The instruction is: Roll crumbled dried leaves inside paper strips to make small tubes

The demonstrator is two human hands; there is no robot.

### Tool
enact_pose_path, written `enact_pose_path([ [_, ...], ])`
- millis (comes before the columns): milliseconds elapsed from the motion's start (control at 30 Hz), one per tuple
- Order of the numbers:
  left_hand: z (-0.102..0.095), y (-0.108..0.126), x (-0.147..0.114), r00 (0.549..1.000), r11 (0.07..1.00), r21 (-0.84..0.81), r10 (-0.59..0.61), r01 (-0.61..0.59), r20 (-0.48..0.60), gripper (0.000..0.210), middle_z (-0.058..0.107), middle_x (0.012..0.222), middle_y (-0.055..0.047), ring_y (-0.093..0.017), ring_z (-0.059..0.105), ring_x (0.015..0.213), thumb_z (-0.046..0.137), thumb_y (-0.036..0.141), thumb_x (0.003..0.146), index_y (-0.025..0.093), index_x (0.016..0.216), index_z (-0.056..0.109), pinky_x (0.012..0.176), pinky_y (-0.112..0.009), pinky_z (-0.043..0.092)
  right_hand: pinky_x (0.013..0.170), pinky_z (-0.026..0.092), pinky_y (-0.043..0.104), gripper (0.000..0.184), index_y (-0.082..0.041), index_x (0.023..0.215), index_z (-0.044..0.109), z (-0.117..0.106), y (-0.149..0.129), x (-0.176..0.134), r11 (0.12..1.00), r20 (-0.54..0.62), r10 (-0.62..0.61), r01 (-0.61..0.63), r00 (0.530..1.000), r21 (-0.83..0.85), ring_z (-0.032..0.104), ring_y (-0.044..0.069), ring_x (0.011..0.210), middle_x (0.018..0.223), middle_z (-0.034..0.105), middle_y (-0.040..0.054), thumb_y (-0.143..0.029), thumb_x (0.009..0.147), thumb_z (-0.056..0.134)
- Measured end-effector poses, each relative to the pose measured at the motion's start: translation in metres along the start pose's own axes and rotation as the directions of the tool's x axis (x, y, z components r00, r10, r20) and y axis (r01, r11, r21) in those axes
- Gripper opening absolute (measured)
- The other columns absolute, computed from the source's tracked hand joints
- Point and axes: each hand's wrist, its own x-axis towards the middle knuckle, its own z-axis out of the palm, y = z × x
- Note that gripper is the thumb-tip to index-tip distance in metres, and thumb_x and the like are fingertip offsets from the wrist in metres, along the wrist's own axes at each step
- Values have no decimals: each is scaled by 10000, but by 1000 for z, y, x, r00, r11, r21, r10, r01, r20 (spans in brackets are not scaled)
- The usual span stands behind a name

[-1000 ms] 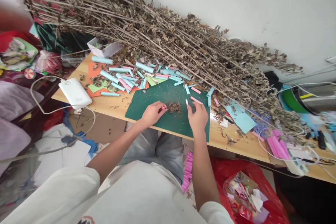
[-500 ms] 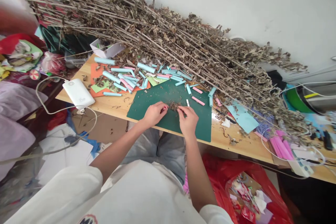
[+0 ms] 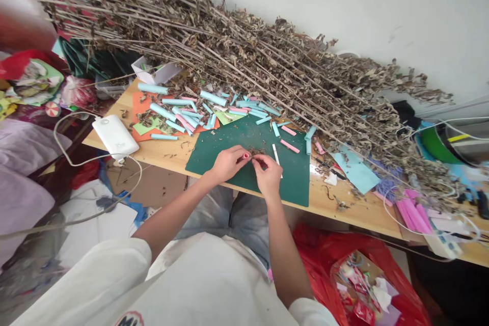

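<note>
Sprawling across the back of the long wooden worktop (image 3: pixel 168 150): big heap of dry brown leafy stalks (image 3: pixel 244 56). Lying at the worktop's near edge: dark green rectangular cutting mat (image 3: pixel 294 183). Sitting left on the worktop: white boxy power bank (image 3: pixel 115 136), cable attached. Scattering behind the mat: many light blue and pink rolled paper tubes (image 3: pixel 183 112), some over orange card. Resting right of the mat: light blue paper sheet (image 3: pixel 353 170). Meeting over the mat's middle: left hand (image 3: pixel 227 163) and right hand (image 3: pixel 268 175), fingertips nearly touching. Pinching, closed, in the left hand: small pink rolled paper tube (image 3: pixel 246 155), open end facing the right hand. Pinching together at the tube's mouth: right fingers, held bits too small to make out. Sitting just behind the fingertips: little pile of crumbled dry leaf (image 3: pixel 256 152). Lying beside the right hand: thin white stick (image 3: pixel 275 153).
</note>
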Motion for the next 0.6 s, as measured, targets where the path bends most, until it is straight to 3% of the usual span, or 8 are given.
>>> enact_pose_path([
  [167,-3,0,3,1000,998,63,-19,20,-8,226,670,920,-36,-128,600,744,484,312,967,194,931,674,633,-232,404,717,532,310,161,-182,851,696,1,2,1,999,-103,27,-25,994,20,623,160,699,825,708,51,-289,826,577],
  [367,-4,-2,7,998,996,59,-58,60,-25,224,667,905,-38,-147,619,782,535,348,950,206,1034,687,665,-236,418,712,553,314,200,-165,845,678,1,5,5,947,-134,177,-131,975,292,658,173,728,807,709,53,-353,779,659],
  [467,-3,-2,5,999,995,88,-51,51,-6,246,667,922,-36,-148,620,786,542,352,948,222,1111,673,638,-230,404,718,556,315,196,-170,855,675,-1,-5,5,939,-133,149,-98,980,331,662,173,738,823,707,51,-353,786,668],
  [600,2,-4,1,999,994,99,-41,40,3,241,668,940,-42,-151,624,804,514,360,961,214,1048,683,634,-230,404,725,546,306,154,-191,876,680,-5,-24,5,982,-91,0,17,996,189,650,166,766,867,698,47,-327,848,614],
])
